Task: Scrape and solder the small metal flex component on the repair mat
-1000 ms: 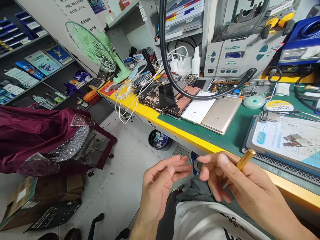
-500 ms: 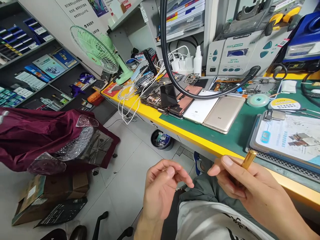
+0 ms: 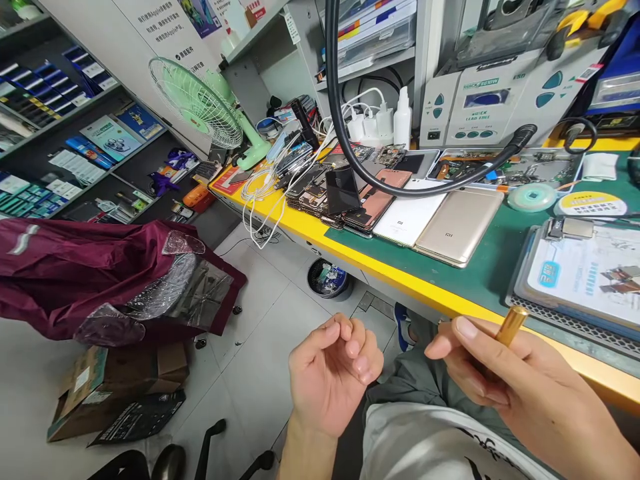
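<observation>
I've got R hand (image 3: 515, 373) pinching the gold rod (image 3: 513, 325) btwn thumb & fingers, in front of the tabletop (image 3: 493, 263); L hand (image 3: 333, 380) loosely curled, palm showing, nothing visible in it. Step looks like just holding; next move prob. calls for steady grip

Golden rod (image 3: 512, 325), green mat (image 3: 487, 277), maroon cover (image 3: 125, 260)

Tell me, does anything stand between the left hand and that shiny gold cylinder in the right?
Yes: the right hand itself, curled around the shiny gold cylinder. Nothing else visible stands in the gap from the left hand.
</observation>
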Motion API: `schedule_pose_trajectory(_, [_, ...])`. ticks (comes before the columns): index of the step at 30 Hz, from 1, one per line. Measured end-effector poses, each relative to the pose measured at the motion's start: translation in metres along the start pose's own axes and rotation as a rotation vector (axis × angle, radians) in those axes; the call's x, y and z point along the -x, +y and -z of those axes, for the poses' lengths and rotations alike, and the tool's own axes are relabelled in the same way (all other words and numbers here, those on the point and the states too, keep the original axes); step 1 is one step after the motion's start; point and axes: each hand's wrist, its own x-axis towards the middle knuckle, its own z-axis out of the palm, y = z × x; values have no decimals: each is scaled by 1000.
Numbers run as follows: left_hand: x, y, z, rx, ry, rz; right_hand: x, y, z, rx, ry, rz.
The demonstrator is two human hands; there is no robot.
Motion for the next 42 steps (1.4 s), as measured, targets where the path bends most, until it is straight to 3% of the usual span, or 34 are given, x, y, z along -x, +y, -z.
schedule_pose_trajectory(4, [0, -1, 0, 20, -14, 15, -4, 7, 7, -13, -86, 1])
schedule_pose_trajectory(18, [-3, -5, 2, -77, 28, -73, -4, 14, 16, -20, -95, 5])
schedule_pose_trajectory(27, [-1, -5, 0, -184, 66, -112, -6, 10, 10, 8, -90, 25])
schedule_pose_trajectory(35, [0, -11, -1, -411, 195, -173, -5, 13, 14, 21, -97, 57])
schedule_pose_trajectory(42, [2, -23, 8, -724, 322, -384, -3, 9, 6, 138, -93, 172])
